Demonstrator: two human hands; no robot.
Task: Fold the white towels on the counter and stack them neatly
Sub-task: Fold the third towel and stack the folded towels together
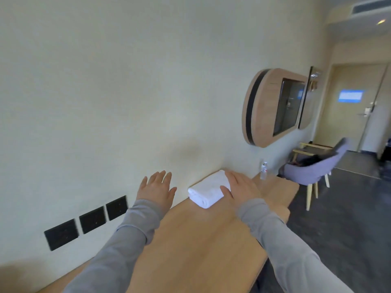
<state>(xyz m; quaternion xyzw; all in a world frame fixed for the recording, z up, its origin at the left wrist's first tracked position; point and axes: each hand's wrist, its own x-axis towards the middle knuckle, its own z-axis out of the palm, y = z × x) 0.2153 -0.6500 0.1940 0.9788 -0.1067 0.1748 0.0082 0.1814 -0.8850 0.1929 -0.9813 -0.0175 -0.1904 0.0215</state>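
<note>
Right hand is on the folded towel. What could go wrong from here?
The right hand lies flat along the folded towel, without a grip; a sideways push may loosen its folds. The water bottle stands just beyond that hand at the far end of the counter, so a sweep could topple it.

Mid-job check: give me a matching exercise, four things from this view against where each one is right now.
1 left hand
2 right hand
3 water bottle
4 purple chair

A upright at the far end of the counter
B flat on the folded towel
C on the floor beyond the counter
D open, left of the towel, off it

Pairs: 1-D, 2-B, 3-A, 4-C
</note>
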